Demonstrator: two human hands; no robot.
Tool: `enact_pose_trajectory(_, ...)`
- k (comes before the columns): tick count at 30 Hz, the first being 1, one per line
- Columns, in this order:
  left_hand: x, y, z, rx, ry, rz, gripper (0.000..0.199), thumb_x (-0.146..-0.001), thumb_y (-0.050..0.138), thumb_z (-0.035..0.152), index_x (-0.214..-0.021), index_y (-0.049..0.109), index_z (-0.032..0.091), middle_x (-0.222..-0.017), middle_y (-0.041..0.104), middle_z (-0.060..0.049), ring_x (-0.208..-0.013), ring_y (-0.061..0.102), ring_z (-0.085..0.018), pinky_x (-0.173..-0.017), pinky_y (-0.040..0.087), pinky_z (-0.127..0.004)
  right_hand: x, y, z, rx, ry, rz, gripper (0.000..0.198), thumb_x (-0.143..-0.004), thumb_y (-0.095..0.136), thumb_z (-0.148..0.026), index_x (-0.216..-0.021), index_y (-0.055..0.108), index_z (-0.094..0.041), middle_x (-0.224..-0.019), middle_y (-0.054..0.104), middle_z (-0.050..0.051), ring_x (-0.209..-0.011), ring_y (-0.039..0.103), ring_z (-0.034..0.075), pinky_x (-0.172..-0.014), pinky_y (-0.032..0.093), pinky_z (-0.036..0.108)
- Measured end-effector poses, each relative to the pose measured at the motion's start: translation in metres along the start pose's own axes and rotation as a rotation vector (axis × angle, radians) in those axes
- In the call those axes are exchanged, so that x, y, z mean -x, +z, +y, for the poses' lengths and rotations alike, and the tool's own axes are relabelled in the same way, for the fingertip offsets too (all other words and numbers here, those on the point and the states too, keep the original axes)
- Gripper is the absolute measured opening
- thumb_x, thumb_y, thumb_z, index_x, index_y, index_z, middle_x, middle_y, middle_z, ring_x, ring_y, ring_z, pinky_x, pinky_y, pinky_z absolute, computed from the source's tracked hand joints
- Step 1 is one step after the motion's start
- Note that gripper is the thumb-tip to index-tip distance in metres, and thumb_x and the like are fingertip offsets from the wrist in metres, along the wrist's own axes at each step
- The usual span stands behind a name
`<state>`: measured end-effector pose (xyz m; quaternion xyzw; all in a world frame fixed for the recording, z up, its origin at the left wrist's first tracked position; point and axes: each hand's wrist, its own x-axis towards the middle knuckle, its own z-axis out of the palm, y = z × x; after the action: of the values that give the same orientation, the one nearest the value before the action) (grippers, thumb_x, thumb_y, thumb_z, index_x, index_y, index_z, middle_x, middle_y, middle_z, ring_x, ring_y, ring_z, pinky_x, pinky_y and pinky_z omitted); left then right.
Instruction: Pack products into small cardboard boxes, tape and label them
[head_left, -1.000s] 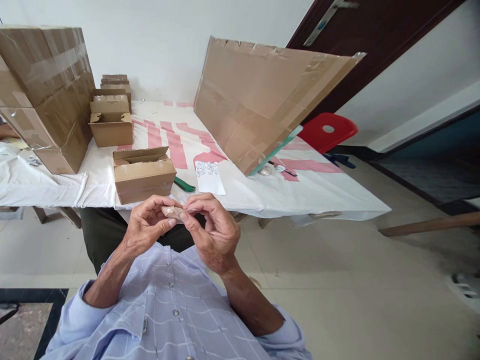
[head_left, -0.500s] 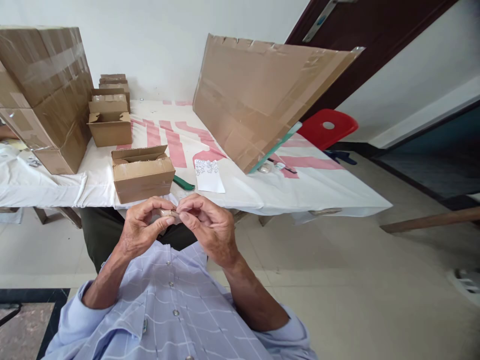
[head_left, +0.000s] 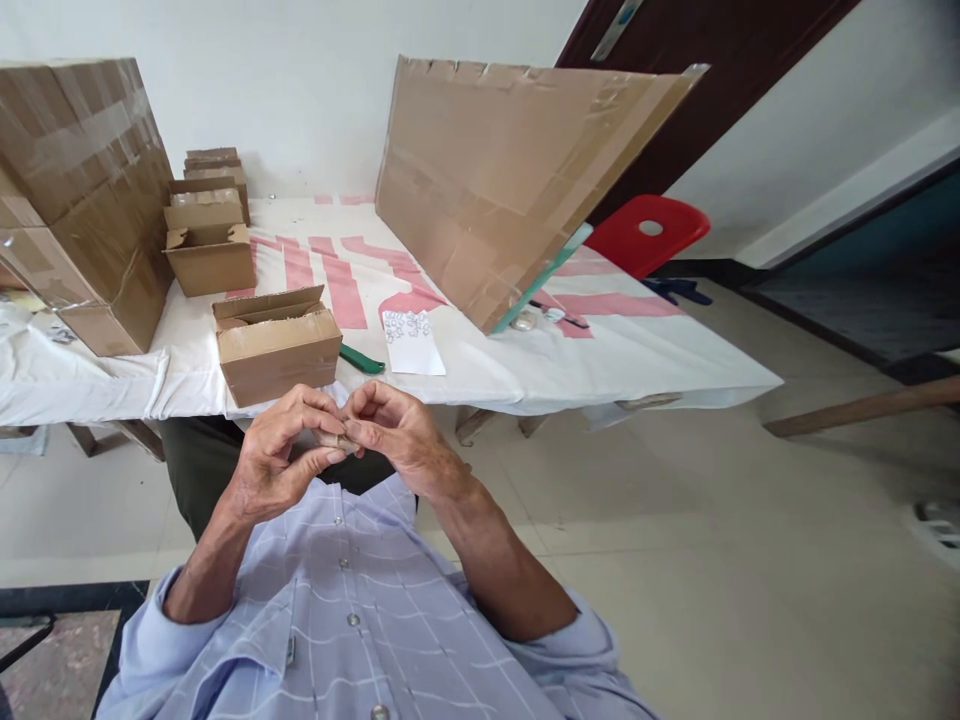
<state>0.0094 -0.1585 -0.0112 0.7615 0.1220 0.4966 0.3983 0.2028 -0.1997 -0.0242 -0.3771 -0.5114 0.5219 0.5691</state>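
Just off the table's front edge, both hands meet over a small tan, shiny piece (head_left: 330,441), perhaps a plastic-wrapped packet. My left hand (head_left: 279,458) has it between thumb and fingers. My right hand (head_left: 405,436) pinches its right end, thumb and forefinger pressed together. Fingers cover much of the piece, so its exact kind cannot be made out. Directly beyond the hands stands an open cardboard box (head_left: 279,358) with raised flaps. Beside that box lie a green-handled tool (head_left: 362,360) and a white paper sheet (head_left: 414,345) with small drawn marks.
Large taped cardboard boxes (head_left: 112,215) stand at the left, with smaller open boxes (head_left: 214,262) beside them. A big cardboard panel (head_left: 487,170) leans at the back. Dark pen-like items (head_left: 562,315) lie near its foot. A red chair (head_left: 649,235) is behind the white-covered table (head_left: 645,360).
My right hand has shifted slightly left and its wrist has turned, with its fingertips now over the small tan piece. The left hand keeps hold. The whole view has moved a little.
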Motion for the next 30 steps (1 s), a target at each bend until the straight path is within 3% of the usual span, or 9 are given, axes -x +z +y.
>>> enact_pose_trajectory(5, -0.002, 0.005, -0.012, 0.071, -0.091, 0.115, 0.017, -0.093, 0.087, 0.031, -0.108, 0.086, 0.025, -0.1, 0.075, -0.008, -0.092, 0.071, -0.019, -0.082, 0.059, -0.032, -0.007, 0.001, 0.011, 0.047, -0.096, 0.052, 0.043, -0.089, 0.085, -0.061, -0.087, 0.069, -0.022, -0.077, 0.066, -0.003, -0.066, 0.058, 0.012, -0.064, 0.055, 0.027)
enact_pose_trajectory(8, -0.003, 0.012, -0.021, 0.212, -0.267, 0.244, 0.018, -0.087, 0.093, 0.036, -0.097, 0.086, 0.022, -0.097, 0.076, -0.006, -0.085, 0.072, -0.016, -0.077, 0.06, -0.028, -0.01, 0.002, 0.017, 0.142, -0.255, 0.107, 0.037, -0.1, 0.075, -0.056, -0.088, 0.075, -0.021, -0.084, 0.069, 0.0, -0.074, 0.063, 0.013, -0.071, 0.056, 0.028)
enact_pose_trajectory(11, -0.004, 0.017, -0.027, 0.407, -0.449, 0.34, 0.031, -0.084, 0.095, 0.044, -0.096, 0.082, 0.019, -0.087, 0.077, -0.003, -0.071, 0.071, -0.013, -0.07, 0.061, -0.026, -0.009, 0.002, 0.022, 0.165, -0.327, 0.088, 0.038, -0.107, 0.065, -0.055, -0.096, 0.08, -0.022, -0.095, 0.072, 0.003, -0.078, 0.066, 0.014, -0.07, 0.058, 0.028)
enact_pose_trajectory(14, -0.006, 0.019, -0.026, 0.521, -0.53, 0.372, 0.037, -0.08, 0.098, 0.046, -0.095, 0.079, 0.018, -0.092, 0.079, -0.004, -0.073, 0.072, -0.013, -0.069, 0.063, -0.025, -0.006, 0.003, 0.024, 0.214, -0.354, 0.091, 0.034, -0.104, 0.07, -0.056, -0.111, 0.082, -0.024, -0.101, 0.073, 0.004, -0.086, 0.069, 0.015, -0.076, 0.061, 0.03)
enact_pose_trajectory(17, -0.008, 0.019, -0.024, 0.567, -0.557, 0.345, 0.04, -0.079, 0.099, 0.046, -0.102, 0.079, 0.019, -0.1, 0.08, -0.005, -0.082, 0.075, -0.015, -0.073, 0.065, -0.025, -0.005, 0.003, 0.024, 0.288, -0.401, 0.146, 0.028, -0.099, 0.078, -0.048, -0.113, 0.082, -0.024, -0.099, 0.074, 0.003, -0.088, 0.069, 0.016, -0.079, 0.062, 0.029)
enact_pose_trajectory(21, -0.01, 0.018, -0.027, 0.506, -0.59, 0.253, 0.045, -0.079, 0.097, 0.05, -0.106, 0.082, 0.018, -0.095, 0.08, -0.005, -0.08, 0.075, -0.016, -0.071, 0.066, -0.027, -0.006, 0.002, 0.03, 0.298, -0.396, 0.186, 0.021, -0.099, 0.077, -0.042, -0.106, 0.083, -0.023, -0.094, 0.075, 0.002, -0.083, 0.069, 0.015, -0.075, 0.061, 0.027)
enact_pose_trajectory(26, -0.013, 0.023, -0.046, 0.274, -0.517, 0.302, 0.041, -0.081, 0.094, 0.052, -0.093, 0.08, 0.016, -0.087, 0.073, -0.003, -0.076, 0.071, -0.015, -0.071, 0.064, -0.026, -0.012, -0.006, 0.047, 0.288, -0.277, 0.287, 0.028, -0.096, 0.076, -0.048, -0.102, 0.082, -0.022, -0.1, 0.079, 0.005, -0.089, 0.073, 0.019, -0.081, 0.064, 0.031)
enact_pose_trajectory(30, -0.021, 0.029, -0.073, 0.104, -0.484, 0.271, 0.04, -0.08, 0.093, 0.052, -0.089, 0.078, 0.015, -0.079, 0.073, -0.002, -0.071, 0.066, -0.014, -0.07, 0.058, -0.026, -0.02, -0.02, 0.058, 0.248, -0.185, 0.282, 0.035, -0.096, 0.073, -0.056, -0.095, 0.079, -0.021, -0.091, 0.077, 0.004, -0.078, 0.073, 0.018, -0.076, 0.064, 0.031)
